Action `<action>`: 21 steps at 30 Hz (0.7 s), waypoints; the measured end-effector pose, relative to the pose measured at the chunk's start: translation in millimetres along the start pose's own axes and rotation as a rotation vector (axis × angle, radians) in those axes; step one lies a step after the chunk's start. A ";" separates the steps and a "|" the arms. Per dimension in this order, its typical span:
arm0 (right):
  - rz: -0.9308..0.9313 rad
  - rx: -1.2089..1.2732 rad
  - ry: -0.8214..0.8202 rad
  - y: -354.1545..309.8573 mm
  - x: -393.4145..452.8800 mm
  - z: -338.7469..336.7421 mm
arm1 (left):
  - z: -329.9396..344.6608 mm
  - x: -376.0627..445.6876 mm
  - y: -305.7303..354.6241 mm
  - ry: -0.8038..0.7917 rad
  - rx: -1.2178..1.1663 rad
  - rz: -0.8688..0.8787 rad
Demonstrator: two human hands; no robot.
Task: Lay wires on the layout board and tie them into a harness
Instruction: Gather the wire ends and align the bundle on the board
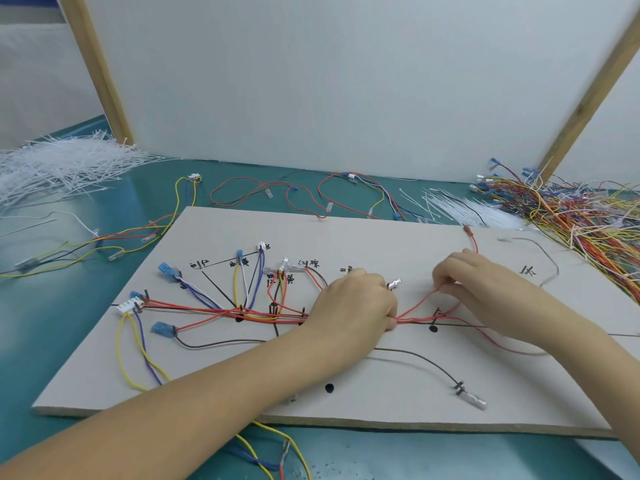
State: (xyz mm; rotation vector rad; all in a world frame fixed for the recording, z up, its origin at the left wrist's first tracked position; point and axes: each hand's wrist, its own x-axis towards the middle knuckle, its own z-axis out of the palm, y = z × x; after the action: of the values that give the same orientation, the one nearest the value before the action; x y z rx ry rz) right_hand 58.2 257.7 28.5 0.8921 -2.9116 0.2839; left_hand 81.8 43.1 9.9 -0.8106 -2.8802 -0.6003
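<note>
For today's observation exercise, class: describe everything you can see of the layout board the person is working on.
The layout board is a flat, pale grey rectangular panel, seemingly fibreboard, with a tan edge, lying on the teal table. Black hand-drawn lines, dots and handwritten labels mark it, and short dark pegs stand upright in it. Red, yellow, blue, white and brown wires lie across it, bunching into a red trunk along the middle. The left hand grips that trunk; the right hand pinches red strands above the board.

Bare surface lies open along the layout board (pixel 381 386) near edge, while upright pegs (pixel 273 308) and routed wires (pixel 263 315) crowd its left-centre.
</note>
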 end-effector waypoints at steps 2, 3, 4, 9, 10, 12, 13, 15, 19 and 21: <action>-0.020 0.005 0.030 -3.7 -8.4 -3.6 | 0.7 0.5 0.4 0.003 -0.005 0.001; -0.026 -0.001 0.028 -3.8 -10.3 -4.4 | 0.8 0.8 0.2 0.003 -0.003 0.000; -0.018 -0.002 0.011 -3.3 -11.2 -4.9 | 0.9 0.7 -0.1 0.002 -0.001 -0.001; 0.003 0.030 -0.014 1.4 -10.8 -3.0 | -0.1 -1.9 -0.1 0.003 0.016 0.001; -0.012 0.023 0.005 1.0 -10.2 -2.9 | 0.0 -2.4 0.2 0.003 0.025 0.003; -0.049 -0.013 0.037 2.8 -8.3 -2.7 | 0.9 -3.4 1.0 -0.001 0.044 0.008; -0.048 -0.038 0.050 5.5 -7.4 -3.1 | 1.2 -3.6 1.2 -0.003 0.062 0.013; 0.002 -0.067 0.064 12.7 -7.6 -5.6 | 1.7 -4.0 2.3 -0.004 0.116 0.023; 0.076 -0.019 0.080 31.1 -10.5 -16.5 | 2.0 -3.7 4.5 0.001 0.161 0.034; 0.096 -0.051 0.119 40.2 -9.4 -27.3 | 2.1 -3.3 4.4 0.005 0.156 0.036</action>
State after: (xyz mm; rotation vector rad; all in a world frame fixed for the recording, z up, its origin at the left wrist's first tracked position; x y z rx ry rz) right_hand 44.1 301.0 47.8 0.7045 -2.8422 0.2580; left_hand 86.9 45.7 8.8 -0.8342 -2.8567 -0.3670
